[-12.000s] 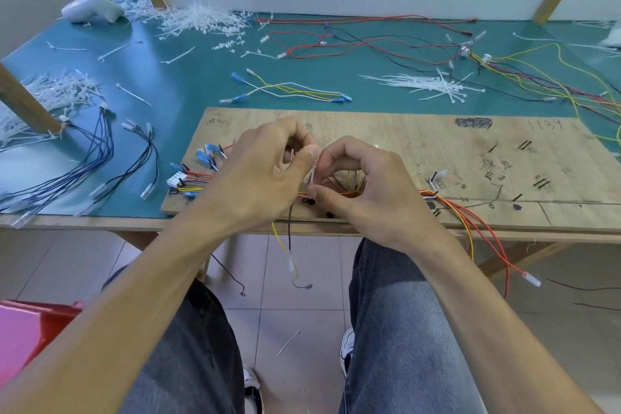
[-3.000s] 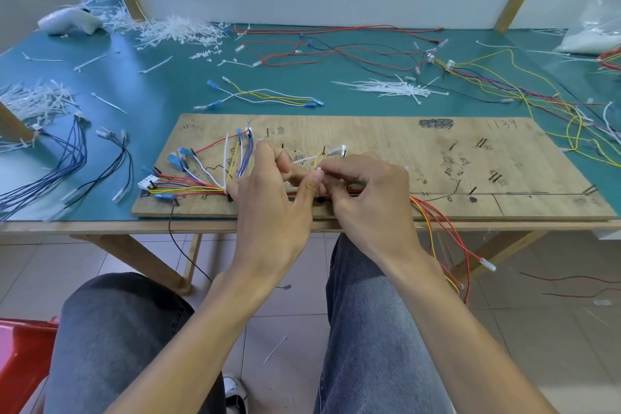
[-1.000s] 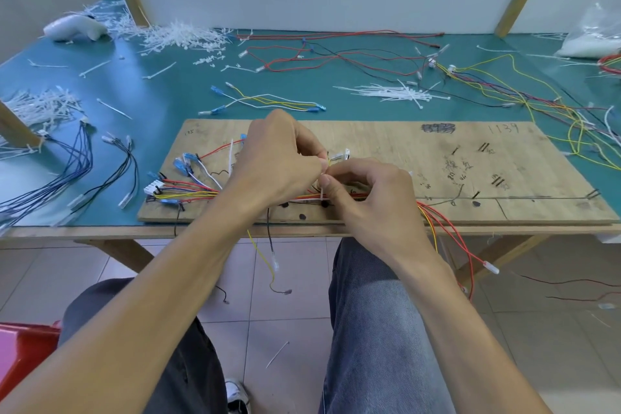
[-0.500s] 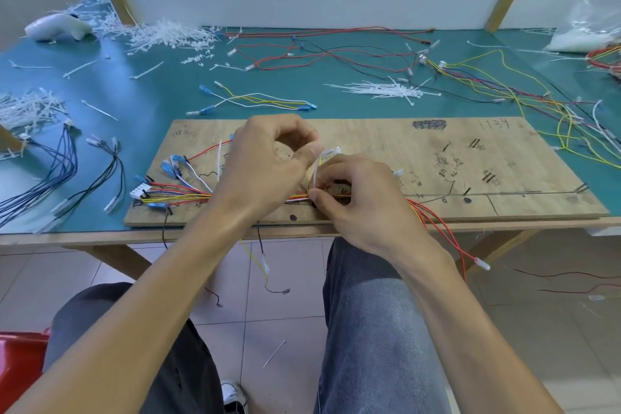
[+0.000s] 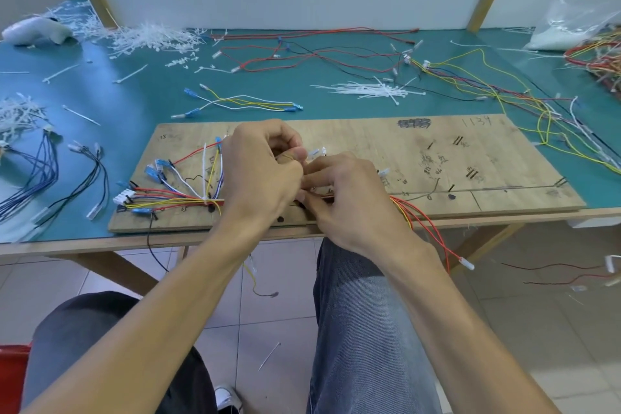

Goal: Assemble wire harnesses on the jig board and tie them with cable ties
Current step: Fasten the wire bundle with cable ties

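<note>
The harness (image 5: pixel 174 199) fans across the left end of the board (image 5: pixel 437 151), 1 tie (image 5: pixel 204 175) upright on it. Left hand (image 5: pixel 262 178) is clenched mid-board, its grasp hidden. Right hand (image 5: pixel 349 202) pinches the harness near the front edge, touching the left.

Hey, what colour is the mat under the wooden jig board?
Teal green; the mat shows best in the head view.

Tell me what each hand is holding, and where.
Right hand pinches the wire bundle at its middle; left hand is curled, its hold hidden.
</note>
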Action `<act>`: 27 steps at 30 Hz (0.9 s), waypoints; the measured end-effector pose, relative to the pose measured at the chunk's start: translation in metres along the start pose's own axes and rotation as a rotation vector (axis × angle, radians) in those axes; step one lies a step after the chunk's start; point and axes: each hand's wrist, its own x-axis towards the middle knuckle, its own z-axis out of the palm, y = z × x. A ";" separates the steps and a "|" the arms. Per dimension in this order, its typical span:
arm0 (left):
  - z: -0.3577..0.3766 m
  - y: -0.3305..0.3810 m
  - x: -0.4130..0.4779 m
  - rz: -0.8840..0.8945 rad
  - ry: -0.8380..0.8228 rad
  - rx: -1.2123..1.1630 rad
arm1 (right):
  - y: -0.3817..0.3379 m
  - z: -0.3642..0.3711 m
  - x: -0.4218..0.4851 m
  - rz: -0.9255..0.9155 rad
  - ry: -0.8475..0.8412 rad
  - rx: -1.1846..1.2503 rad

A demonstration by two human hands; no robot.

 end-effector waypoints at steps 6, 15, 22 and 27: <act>-0.014 0.004 0.011 0.053 -0.202 0.116 | -0.001 -0.002 0.004 -0.036 -0.044 -0.131; -0.017 0.020 0.027 0.201 -0.365 0.661 | 0.066 -0.070 0.046 0.381 0.294 0.157; -0.010 0.022 0.029 0.197 -0.337 0.880 | 0.145 -0.082 0.116 0.618 0.231 -0.084; -0.017 0.019 0.030 0.141 -0.348 0.843 | 0.153 -0.077 0.134 0.602 0.210 -0.191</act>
